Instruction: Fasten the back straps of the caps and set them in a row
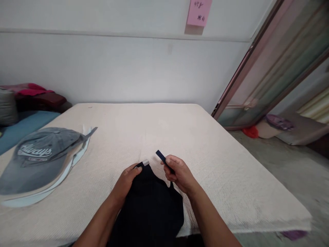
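Observation:
A black cloth item, seemingly a cap, (151,209) lies at the table's near edge, its lower part reaching the bottom of the view. My left hand (130,176) is closed on its upper left edge, beside a small silvery buckle (145,162). My right hand (177,171) is closed round a dark strap (160,155), whose free end sticks out up and to the left, apart from the buckle. The strap's lower part is hidden by my fingers.
Several stacked caps, a grey one (51,147) on top, lie at the table's left. The pale cloth-covered table (159,120) meets a white wall with a pink note (199,13). Right of it are a sliding door and floor; a red item (250,132) lies there.

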{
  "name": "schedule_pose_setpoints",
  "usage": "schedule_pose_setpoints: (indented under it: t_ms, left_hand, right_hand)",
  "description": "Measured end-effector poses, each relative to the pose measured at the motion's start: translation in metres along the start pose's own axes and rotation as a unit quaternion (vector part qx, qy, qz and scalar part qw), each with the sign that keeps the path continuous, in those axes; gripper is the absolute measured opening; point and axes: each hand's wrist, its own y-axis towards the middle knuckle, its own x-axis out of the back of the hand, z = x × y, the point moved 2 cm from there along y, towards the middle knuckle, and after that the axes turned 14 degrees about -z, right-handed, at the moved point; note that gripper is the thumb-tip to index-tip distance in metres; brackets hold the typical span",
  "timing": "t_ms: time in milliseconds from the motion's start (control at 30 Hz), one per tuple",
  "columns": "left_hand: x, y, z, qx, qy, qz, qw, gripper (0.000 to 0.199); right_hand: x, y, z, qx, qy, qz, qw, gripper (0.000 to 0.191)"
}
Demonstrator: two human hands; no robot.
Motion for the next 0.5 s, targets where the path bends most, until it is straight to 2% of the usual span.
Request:
schedule_pose_setpoints:
  t_ms: [133, 367, 500]
  left_hand:
    - [0.002, 0.0, 0.001, 0.012, 0.034, -0.015, 0.999, 0.026]
    - [0.0, 0.003, 0.007, -0.034, 0.081, 0.035, 0.995, 0.015]
    - [-0.003, 0.003, 0.006, -0.039, 0.084, 0.027, 0.995, 0.015]
  right_hand:
    - [-0.006, 0.002, -0.004, 0.0, 0.002, -0.007, 1.0, 0.024]
    - [-0.021, 0.003, -0.014, -0.013, -0.095, 0.002, 0.995, 0.028]
    - [-0.024, 0.002, -0.012, -0.026, -0.094, 0.014, 0.995, 0.028]
